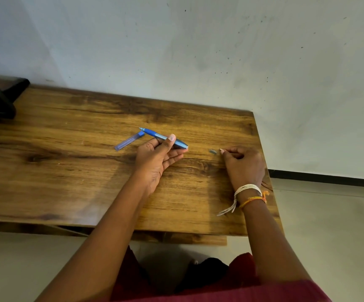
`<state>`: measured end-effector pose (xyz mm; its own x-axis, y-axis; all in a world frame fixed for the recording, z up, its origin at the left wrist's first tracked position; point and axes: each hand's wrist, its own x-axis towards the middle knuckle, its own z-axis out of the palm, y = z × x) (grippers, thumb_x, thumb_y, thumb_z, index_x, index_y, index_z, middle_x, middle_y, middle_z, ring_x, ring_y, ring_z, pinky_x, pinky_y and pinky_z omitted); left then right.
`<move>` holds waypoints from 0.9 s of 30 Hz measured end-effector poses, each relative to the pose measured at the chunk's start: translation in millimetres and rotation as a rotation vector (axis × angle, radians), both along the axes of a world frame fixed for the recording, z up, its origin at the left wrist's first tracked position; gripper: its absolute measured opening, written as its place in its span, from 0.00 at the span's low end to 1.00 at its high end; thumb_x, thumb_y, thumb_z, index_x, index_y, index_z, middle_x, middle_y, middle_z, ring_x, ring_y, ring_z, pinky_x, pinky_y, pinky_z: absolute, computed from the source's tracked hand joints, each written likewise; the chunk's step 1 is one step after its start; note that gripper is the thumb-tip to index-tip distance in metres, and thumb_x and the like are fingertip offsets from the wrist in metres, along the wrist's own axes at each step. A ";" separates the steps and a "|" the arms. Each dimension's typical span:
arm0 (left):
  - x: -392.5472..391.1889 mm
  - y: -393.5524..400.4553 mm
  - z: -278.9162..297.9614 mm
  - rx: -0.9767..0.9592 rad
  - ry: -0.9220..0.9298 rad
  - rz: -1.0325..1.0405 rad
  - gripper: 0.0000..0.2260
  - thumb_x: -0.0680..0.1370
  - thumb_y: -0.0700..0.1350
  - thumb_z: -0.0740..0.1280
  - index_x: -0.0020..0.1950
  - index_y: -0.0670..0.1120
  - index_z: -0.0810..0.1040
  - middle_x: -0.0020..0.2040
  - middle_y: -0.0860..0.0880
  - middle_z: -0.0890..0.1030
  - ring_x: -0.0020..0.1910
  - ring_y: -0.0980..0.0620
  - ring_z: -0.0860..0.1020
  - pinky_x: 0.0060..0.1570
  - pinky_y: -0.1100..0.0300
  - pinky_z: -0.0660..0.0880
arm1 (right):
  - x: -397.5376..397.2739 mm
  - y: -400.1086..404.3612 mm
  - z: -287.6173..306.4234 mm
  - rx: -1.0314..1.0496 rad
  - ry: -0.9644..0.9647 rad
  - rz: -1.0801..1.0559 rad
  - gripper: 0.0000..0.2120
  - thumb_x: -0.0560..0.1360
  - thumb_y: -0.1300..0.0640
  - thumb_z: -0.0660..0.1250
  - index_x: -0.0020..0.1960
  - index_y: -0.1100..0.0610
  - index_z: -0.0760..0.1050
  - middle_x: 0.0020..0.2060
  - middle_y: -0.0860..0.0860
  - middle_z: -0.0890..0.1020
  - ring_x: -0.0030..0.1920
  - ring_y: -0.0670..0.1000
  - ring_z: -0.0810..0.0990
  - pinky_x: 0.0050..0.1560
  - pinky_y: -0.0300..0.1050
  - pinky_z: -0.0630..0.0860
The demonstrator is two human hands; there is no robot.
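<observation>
Mid-frame our left hand (157,158) gripped the blue plastic mechanical pencil (153,134); our right hand (245,166), fingers curled empty, lay beside the small grey cap (213,151), which we judged next to pinch

Blue pencil (155,134) slanted, tip far-left; grey cap (213,151) lying just right.

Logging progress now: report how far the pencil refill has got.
Done: a small grey cap lies on the table, apparently off the blue pencil. In hand: the left hand holds the pencil under its thumb; the right hand, fingers curled, sits beside the cap. Left: the lead case lies by the pencil's tip; whether lead went in cannot be seen.
</observation>
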<state>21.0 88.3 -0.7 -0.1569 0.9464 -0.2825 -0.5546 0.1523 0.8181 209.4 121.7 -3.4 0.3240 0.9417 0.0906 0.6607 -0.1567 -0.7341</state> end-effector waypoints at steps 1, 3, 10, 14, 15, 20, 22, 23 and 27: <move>0.1 0.2 0.0 0.000 0.005 -0.002 0.06 0.77 0.43 0.67 0.49 0.40 0.77 0.40 0.44 0.86 0.42 0.49 0.85 0.41 0.61 0.81 | -0.1 -0.1 0.9 -0.004 0.022 -0.009 0.08 0.71 0.50 0.74 0.47 0.52 0.85 0.42 0.50 0.86 0.45 0.49 0.81 0.48 0.45 0.79; 0.3 0.5 -0.2 0.000 0.017 -0.003 0.06 0.77 0.43 0.67 0.48 0.40 0.77 0.39 0.45 0.86 0.42 0.49 0.85 0.41 0.61 0.81 | 0.1 0.3 1.6 -0.015 0.049 -0.016 0.07 0.71 0.51 0.74 0.47 0.53 0.85 0.41 0.49 0.86 0.44 0.49 0.81 0.48 0.45 0.79; 1.9 1.0 -0.9 0.000 0.034 -0.010 0.07 0.78 0.43 0.66 0.49 0.39 0.77 0.39 0.45 0.86 0.42 0.49 0.85 0.43 0.59 0.82 | -2.7 -2.0 2.1 0.032 0.124 -0.081 0.07 0.73 0.55 0.71 0.49 0.55 0.84 0.42 0.50 0.85 0.41 0.45 0.78 0.41 0.36 0.71; 3.9 1.3 -1.8 -0.017 0.026 -0.005 0.06 0.78 0.42 0.66 0.50 0.39 0.77 0.40 0.44 0.86 0.42 0.48 0.85 0.43 0.59 0.82 | -17.8 -9.1 11.7 0.139 0.249 0.098 0.07 0.73 0.57 0.72 0.50 0.56 0.84 0.38 0.47 0.84 0.36 0.40 0.79 0.40 0.35 0.76; 4.2 1.6 -1.9 -0.022 0.022 -0.003 0.06 0.78 0.42 0.66 0.50 0.40 0.77 0.40 0.44 0.86 0.42 0.48 0.85 0.43 0.59 0.82 | -24.4 -12.0 13.5 0.149 0.272 0.194 0.07 0.72 0.57 0.72 0.50 0.56 0.84 0.37 0.46 0.83 0.35 0.39 0.79 0.37 0.32 0.75; 4.8 0.9 -1.9 -0.027 0.017 0.021 0.04 0.78 0.41 0.67 0.49 0.40 0.78 0.41 0.44 0.84 0.36 0.53 0.84 0.39 0.60 0.81 | -51.2 -20.3 9.3 0.170 0.253 0.430 0.10 0.68 0.58 0.76 0.50 0.55 0.84 0.40 0.47 0.85 0.35 0.39 0.79 0.37 0.28 0.73; 4.4 0.2 -1.7 -0.021 0.013 0.006 0.06 0.78 0.40 0.66 0.51 0.39 0.77 0.44 0.42 0.84 0.40 0.51 0.84 0.41 0.60 0.81 | -53.0 -20.8 6.5 0.215 0.220 0.447 0.10 0.69 0.58 0.76 0.49 0.56 0.84 0.42 0.49 0.85 0.37 0.41 0.81 0.39 0.29 0.75; 4.2 0.0 -1.7 -0.017 0.012 -0.002 0.06 0.78 0.40 0.66 0.52 0.38 0.77 0.45 0.41 0.84 0.41 0.50 0.84 0.42 0.59 0.81 | -53.1 -20.6 5.4 0.229 0.212 0.449 0.09 0.69 0.59 0.76 0.49 0.57 0.84 0.42 0.49 0.85 0.38 0.42 0.81 0.40 0.29 0.75; 5.3 0.4 -1.6 -0.032 0.052 -0.015 0.07 0.79 0.40 0.64 0.53 0.37 0.77 0.48 0.38 0.83 0.44 0.46 0.83 0.49 0.55 0.81 | -55.3 -18.0 1.1 0.272 0.199 0.358 0.07 0.68 0.58 0.76 0.46 0.57 0.85 0.40 0.50 0.86 0.37 0.40 0.81 0.40 0.28 0.75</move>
<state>26.3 88.7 -2.3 -0.1584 0.9393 -0.3045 -0.5088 0.1866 0.8404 154.1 103.6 -2.3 0.0203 0.9479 0.3180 0.4809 0.2696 -0.8343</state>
